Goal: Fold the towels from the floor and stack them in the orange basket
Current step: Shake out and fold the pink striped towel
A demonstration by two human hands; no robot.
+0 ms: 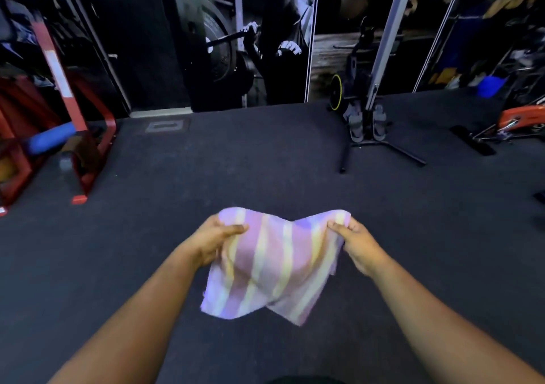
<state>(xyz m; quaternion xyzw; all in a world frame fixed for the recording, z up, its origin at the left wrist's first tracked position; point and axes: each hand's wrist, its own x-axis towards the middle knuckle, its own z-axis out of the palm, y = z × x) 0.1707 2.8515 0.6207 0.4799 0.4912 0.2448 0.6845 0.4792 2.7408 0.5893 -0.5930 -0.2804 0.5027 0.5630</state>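
Left hand (211, 240), right hand (358, 243) pinch towel (274, 265) top corners, arms outstretched.

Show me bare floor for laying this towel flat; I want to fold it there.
Widest bare floor: ahead of the towel, between the red rack and the black stand. More lies beside each forearm. Crowded: left edge by the rack, far right around the orange machine.
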